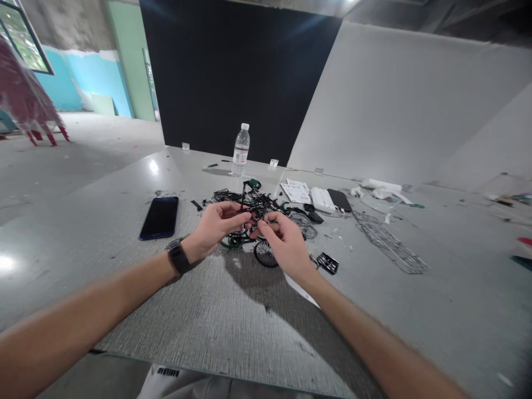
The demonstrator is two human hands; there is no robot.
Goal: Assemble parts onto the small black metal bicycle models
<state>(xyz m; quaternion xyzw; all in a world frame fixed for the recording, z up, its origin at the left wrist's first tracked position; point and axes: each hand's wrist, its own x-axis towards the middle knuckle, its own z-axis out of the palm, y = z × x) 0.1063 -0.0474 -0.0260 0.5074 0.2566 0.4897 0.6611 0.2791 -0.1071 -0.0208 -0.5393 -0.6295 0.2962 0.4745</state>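
Note:
My left hand [214, 226], with a dark watch on its wrist, pinches a black miniature bicycle frame [243, 195] between thumb and fingers. Close beside it, the thumb and fingertips of my right hand [286, 241] are pressed together at the same frame; any small piece between them is hidden. Below the hands is a black spoked wheel [264, 254], partly covered by my right hand. Several more black and green bicycle parts [226, 195] lie behind the hands, and another spoked wheel [305, 226] is to the right.
A phone [159, 218] lies left of the hands, and a water bottle [240, 152] stands behind. Printed sheets [296, 192], a white box-shaped device [322, 199] and an emptied-looking grey parts sprue [386, 242] are on the right. A black basket-like piece [328, 263] sits near my right wrist.

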